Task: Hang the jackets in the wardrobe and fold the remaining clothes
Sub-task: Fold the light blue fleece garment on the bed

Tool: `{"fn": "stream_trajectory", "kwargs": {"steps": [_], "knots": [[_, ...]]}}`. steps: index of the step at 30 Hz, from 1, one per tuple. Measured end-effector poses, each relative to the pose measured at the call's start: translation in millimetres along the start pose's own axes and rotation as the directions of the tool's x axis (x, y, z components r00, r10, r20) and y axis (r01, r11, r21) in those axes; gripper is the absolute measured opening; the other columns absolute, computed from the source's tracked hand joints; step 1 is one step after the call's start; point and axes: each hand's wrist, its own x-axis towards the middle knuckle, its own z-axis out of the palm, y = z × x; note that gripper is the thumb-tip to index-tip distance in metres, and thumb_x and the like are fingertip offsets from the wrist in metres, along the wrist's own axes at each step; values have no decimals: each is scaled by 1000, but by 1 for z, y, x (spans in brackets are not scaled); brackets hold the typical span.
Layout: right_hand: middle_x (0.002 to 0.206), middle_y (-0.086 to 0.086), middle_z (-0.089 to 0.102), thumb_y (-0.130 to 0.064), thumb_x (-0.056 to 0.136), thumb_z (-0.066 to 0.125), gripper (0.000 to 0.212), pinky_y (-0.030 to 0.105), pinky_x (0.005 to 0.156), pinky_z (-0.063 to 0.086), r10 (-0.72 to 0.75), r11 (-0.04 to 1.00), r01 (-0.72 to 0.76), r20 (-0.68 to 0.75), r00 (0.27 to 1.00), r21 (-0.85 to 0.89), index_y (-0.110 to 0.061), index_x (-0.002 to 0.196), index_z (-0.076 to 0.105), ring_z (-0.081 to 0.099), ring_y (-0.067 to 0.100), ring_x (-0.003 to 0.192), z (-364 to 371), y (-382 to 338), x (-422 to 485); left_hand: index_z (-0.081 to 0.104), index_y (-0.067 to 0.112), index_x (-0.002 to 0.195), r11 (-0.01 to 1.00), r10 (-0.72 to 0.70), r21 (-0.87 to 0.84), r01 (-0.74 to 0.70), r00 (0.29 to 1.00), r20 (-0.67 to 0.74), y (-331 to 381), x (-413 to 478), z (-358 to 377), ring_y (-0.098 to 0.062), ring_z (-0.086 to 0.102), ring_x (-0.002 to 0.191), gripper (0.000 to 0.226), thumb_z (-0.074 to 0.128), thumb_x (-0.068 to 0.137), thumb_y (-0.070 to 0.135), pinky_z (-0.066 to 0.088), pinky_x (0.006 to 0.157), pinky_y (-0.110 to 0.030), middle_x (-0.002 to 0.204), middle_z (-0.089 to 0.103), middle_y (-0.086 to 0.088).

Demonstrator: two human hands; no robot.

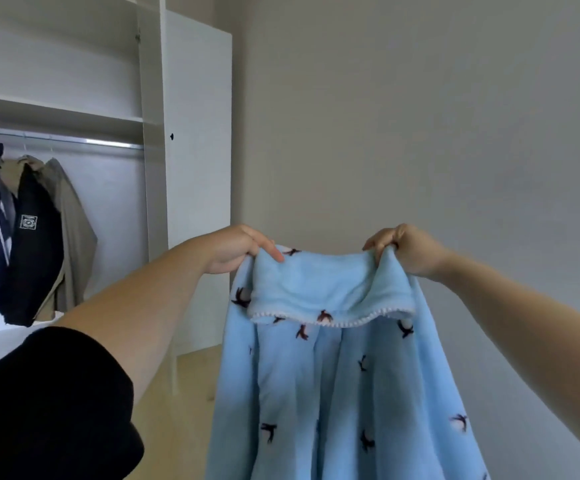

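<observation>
Fleece garment (333,393) hangs pinched between left hand (236,249) and right hand (409,249).

Square white emblem on black jacket (30,244), unreadable.

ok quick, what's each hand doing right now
Left hand: closed, pinching the top edge of the light blue fleece garment.
Right hand: closed, pinching the same top edge at the other side.

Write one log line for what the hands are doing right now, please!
left hand: pinches blue bird-print fleece top edge | right hand: pinches same edge | fleece: held up, hanging | jackets: on wardrobe rail
</observation>
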Motion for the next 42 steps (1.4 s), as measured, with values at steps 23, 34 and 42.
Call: {"fn": "stream_trajectory", "kwargs": {"steps": [23,34,42], "knots": [[85,5,62,-24,82,72,20,27,69,39,410,900,-411,-38,911,-144,-7,88,65,55,23,83,42,32,-24,59,8,119,552,51,827,108,985,-163,-13,13,30,-21,56,70,42,75,81,19,44,55,-23,103,60,-11],[85,12,47,-2,83,51,14,31,55,29,292,869,-434,-461,838,-239,-6,88,39,47,30,77,6,53,-24,65,2,106,773,185,618,142,882,-433,-37,49,80,-31,62,99,28,69,81,13,45,76,-31,108,66,-14],[91,20,56,-1,84,44,19,36,56,28,92,717,-522,-681,727,-461,-11,90,28,51,39,72,-71,24,-94,49,11,108,739,440,672,-35,781,-443,34,52,147,-33,55,87,21,43,88,7,40,69,-35,105,62,-15]]}}
